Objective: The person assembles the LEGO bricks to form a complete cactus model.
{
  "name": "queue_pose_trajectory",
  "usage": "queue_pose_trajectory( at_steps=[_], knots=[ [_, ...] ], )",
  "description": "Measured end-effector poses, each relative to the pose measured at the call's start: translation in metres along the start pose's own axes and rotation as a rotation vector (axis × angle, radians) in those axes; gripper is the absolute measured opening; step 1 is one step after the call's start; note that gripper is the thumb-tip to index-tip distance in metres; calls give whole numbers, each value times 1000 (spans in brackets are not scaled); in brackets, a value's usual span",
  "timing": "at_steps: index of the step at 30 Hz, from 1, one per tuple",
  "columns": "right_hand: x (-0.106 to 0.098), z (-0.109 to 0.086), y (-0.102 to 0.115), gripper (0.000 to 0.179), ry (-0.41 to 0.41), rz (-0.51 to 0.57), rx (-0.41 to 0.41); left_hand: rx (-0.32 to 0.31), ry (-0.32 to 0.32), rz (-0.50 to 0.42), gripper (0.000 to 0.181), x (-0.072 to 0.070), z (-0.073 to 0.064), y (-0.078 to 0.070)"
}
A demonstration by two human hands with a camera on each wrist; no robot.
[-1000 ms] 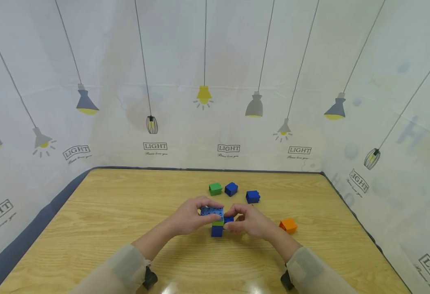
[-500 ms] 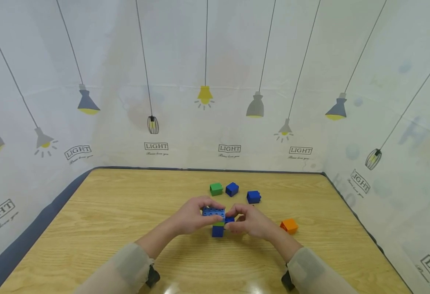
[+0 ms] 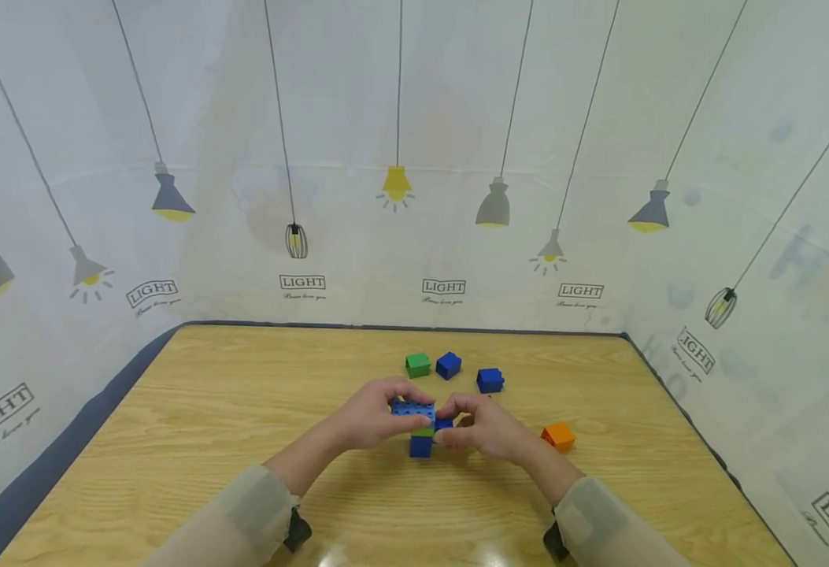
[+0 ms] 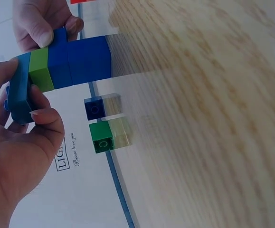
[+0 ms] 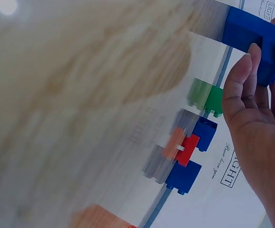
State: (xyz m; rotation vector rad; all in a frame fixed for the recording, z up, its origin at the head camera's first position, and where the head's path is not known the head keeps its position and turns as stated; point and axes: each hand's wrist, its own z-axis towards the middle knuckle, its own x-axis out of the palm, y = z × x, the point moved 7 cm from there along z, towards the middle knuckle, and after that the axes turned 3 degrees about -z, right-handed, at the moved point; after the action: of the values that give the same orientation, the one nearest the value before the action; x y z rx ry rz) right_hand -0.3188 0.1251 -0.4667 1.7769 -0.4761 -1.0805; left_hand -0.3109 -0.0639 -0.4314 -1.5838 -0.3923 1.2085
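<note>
A small stack of toy building bricks stands on the table in front of me. A dark blue brick [image 3: 420, 446] forms its base. Above it, another dark blue brick [image 4: 59, 69] juts out to the right, under a lime green brick [image 4: 41, 70]. On top lies a lighter blue studded brick [image 3: 407, 408], overhanging to the left. My left hand [image 3: 375, 415] grips this top brick between thumb and fingers. My right hand [image 3: 485, 428] pinches the jutting dark blue brick from the right side. Fingers partly cover the stack's upper layers.
Behind the stack lie a green brick [image 3: 417, 365] and two dark blue bricks [image 3: 448, 365]. An orange brick [image 3: 559, 436] sits right of my right hand, near the forearm. The right wrist view also shows a red piece [image 5: 187, 150] among the blue bricks. Printed cloth walls enclose the table [image 3: 244, 378].
</note>
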Motion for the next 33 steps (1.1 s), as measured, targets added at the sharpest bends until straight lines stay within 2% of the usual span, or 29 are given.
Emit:
queue_pose_trajectory(
  at_steps=[24,33],
  knots=[
    [0,0,-2,25,2,6,-5,-15,5,-29,28,3,2,3],
    [1,0,-1,25,3,6,-18,17,18,-9,28,1,2,3]
  ],
)
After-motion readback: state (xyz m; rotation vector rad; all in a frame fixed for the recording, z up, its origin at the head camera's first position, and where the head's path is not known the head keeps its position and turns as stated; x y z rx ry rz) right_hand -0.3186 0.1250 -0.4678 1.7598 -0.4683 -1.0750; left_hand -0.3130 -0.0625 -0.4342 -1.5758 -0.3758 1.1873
